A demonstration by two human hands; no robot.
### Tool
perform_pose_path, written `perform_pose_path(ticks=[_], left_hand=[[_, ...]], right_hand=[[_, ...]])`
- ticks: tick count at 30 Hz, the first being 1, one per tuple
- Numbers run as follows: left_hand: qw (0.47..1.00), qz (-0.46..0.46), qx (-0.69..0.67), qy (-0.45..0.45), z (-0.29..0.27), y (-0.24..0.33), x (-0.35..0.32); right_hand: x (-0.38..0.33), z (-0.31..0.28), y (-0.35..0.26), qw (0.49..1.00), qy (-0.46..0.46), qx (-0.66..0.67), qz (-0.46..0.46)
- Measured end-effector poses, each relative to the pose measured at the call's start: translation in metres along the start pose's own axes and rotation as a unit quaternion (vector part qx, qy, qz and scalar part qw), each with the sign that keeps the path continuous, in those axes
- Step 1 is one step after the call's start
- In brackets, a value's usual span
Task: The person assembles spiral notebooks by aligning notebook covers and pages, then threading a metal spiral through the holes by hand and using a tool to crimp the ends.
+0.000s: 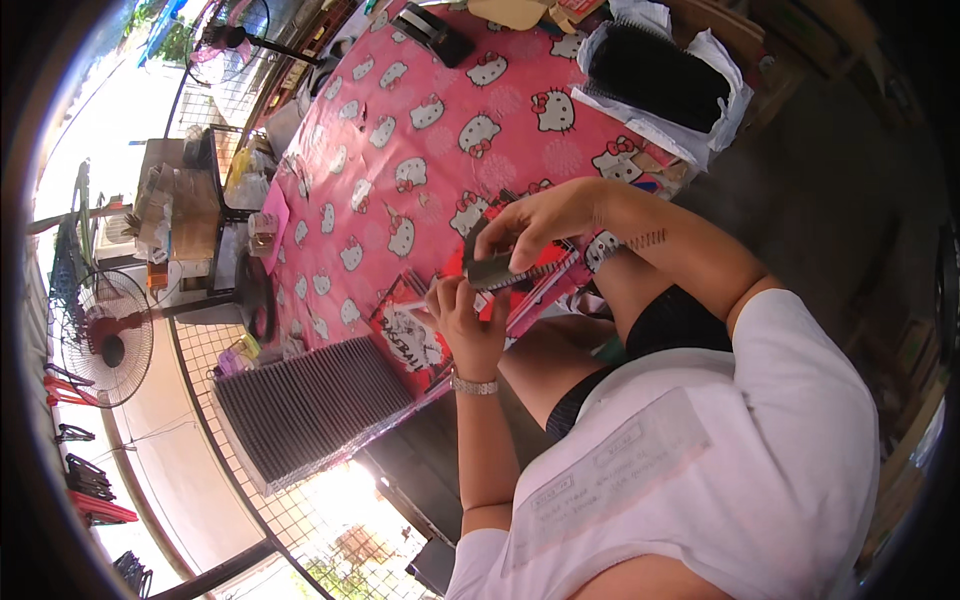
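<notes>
My right hand (545, 225) reaches in from the right, with its thumb and fingers closed on a dark grey, flat strip (490, 271). My left hand (468, 318) pinches the near left end of that same strip, fingertips bent against it. Along the strip's lower edge runs a row of small dark teeth or loops; its exact kind is hard to make out. Beneath both hands lies a red printed cover (412, 338) with a black-and-white picture, at the table's near edge. More red sheets show partly under my right hand.
A tall stack of black ridged strips (315, 408) lies left of the cover. Torn white paper holds a black bundle (655, 75) at far right. A black device (432, 35) stands on the pink patterned tablecloth (385, 160). Fans (112, 335) and boxes (180, 210) line the left.
</notes>
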State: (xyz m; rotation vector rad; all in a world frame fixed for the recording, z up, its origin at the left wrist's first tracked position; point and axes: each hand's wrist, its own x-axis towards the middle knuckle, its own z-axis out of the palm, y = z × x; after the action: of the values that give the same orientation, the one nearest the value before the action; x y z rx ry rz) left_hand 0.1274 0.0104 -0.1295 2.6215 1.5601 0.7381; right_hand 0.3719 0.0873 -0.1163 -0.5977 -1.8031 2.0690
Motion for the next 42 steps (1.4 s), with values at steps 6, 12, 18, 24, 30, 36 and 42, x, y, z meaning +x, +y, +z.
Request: perform_pose_path(ticks=[6, 12, 18, 24, 30, 36, 42], left_hand=[[0.999, -0.019, -0.022, 0.013, 0.005, 0.000, 0.001], [0.999, -0.037, -0.006, 0.028, 0.009, -0.001, -0.002], [0.998, -0.046, -0.022, 0.037, 0.010, -0.006, -0.005], [0.997, -0.054, -0.032, 0.054, -0.002, 0.001, 0.013], [0.996, -0.053, 0.057, 0.050, 0.004, -0.011, -0.001], [0.992, -0.064, 0.050, 0.097, 0.008, -0.004, 0.000], [0.993, -0.060, 0.026, 0.097, 0.010, -0.008, 0.001]], right_hand=[[0.004, -0.004, -0.002, 0.999, -0.031, 0.017, 0.008], [0.013, -0.005, 0.005, 0.998, 0.003, -0.035, -0.059], [0.025, -0.007, 0.008, 0.998, -0.024, 0.008, -0.053], [0.022, -0.040, 0.069, 0.814, 0.385, -0.417, 0.124], [0.035, 0.022, -0.010, 0.821, 0.221, -0.526, 0.005], [0.024, 0.058, -0.032, 0.660, 0.136, -0.738, -0.049], [0.026, 0.059, -0.026, 0.746, 0.151, -0.649, 0.008]])
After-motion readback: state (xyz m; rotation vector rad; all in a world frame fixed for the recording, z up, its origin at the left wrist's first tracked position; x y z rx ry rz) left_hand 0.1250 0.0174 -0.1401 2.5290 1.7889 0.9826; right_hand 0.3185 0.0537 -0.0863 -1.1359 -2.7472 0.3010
